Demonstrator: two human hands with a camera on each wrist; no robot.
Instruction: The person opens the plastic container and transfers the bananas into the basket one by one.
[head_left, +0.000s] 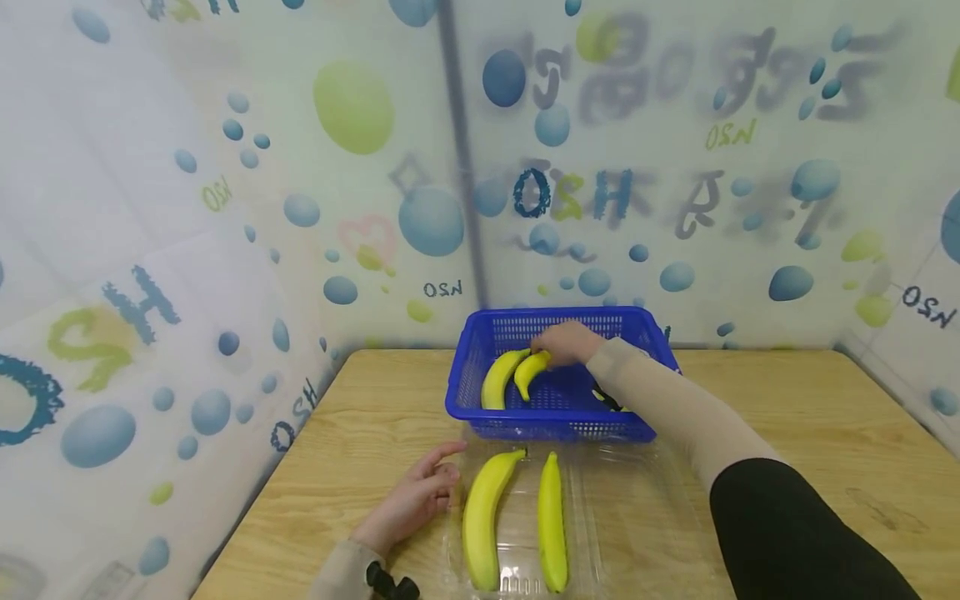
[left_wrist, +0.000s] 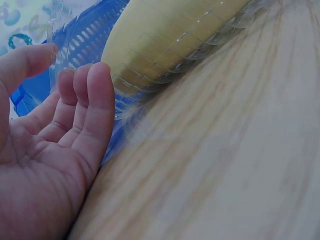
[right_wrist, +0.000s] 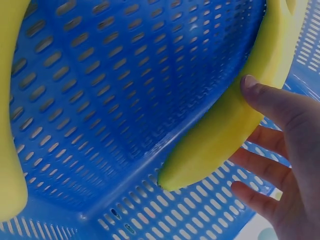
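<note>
My right hand reaches into the blue plastic basket and grips a banana. In the right wrist view the thumb lies on one side of this banana, the fingers behind it. Another banana lies to its left in the basket. My left hand stands at the left wall of a clear plastic container, fingers loosely bent and holding nothing. Its fingertips are close to the wall in the left wrist view; contact is hard to tell. A thick banana and a slimmer banana lie lengthwise in the container.
Something dark and yellow, partly hidden by the right forearm, lies in the basket's right part. Container and basket stand close together, front to back, on a wooden table. A patterned curtain hangs behind the table.
</note>
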